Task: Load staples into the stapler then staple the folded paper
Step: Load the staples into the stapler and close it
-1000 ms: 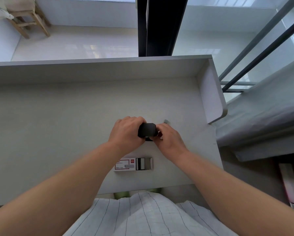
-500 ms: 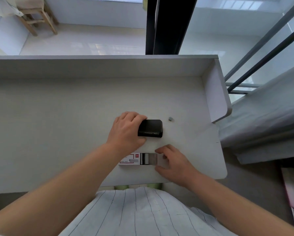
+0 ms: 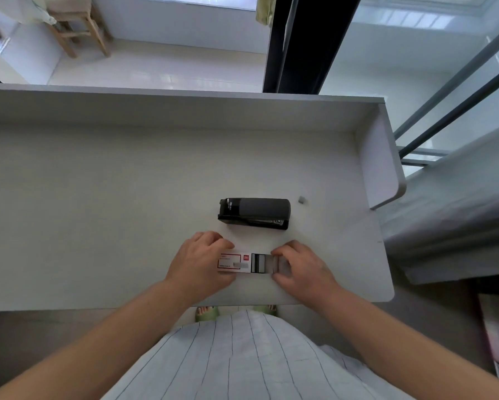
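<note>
Both hands are on the staple box [image 3: 244,263], near edge of the white desk [image 3: 98,212], right of centre. Box lies flat, long axis left-right, white with red print on its left part.

Left hand [image 3: 200,262]: fingers curled over the box's left end, thumb on the near side, clamping the sleeve against the desk. Right hand [image 3: 301,268]: fingertips pinching the inner tray [image 3: 264,263] at the box's right end, index on the far edge, thumb on the near edge. The tray sticks out of the sleeve to the right; grey and dark bands show in the exposed part, probably staple strips, but it is too blurred to be sure.

Stapler [image 3: 254,212]: black with a grey top, sitting closed on the desk just beyond the box, long axis left-right, free of both hands. Metal magazine visible along its near side.

Small grey piece [image 3: 301,200] lies on the desk right of the stapler, a little apart from it. Can't tell what it is.

Desk has a raised back panel along the far edge and a side panel [image 3: 379,163] at the right. Striped fabric [image 3: 242,356] of the person's clothing fills the near bottom of the view, green footwear [image 3: 206,312] showing below the desk edge. Wooden chair [image 3: 78,27] on the floor far left. Dark vertical post [image 3: 297,41] beyond the desk.
</note>
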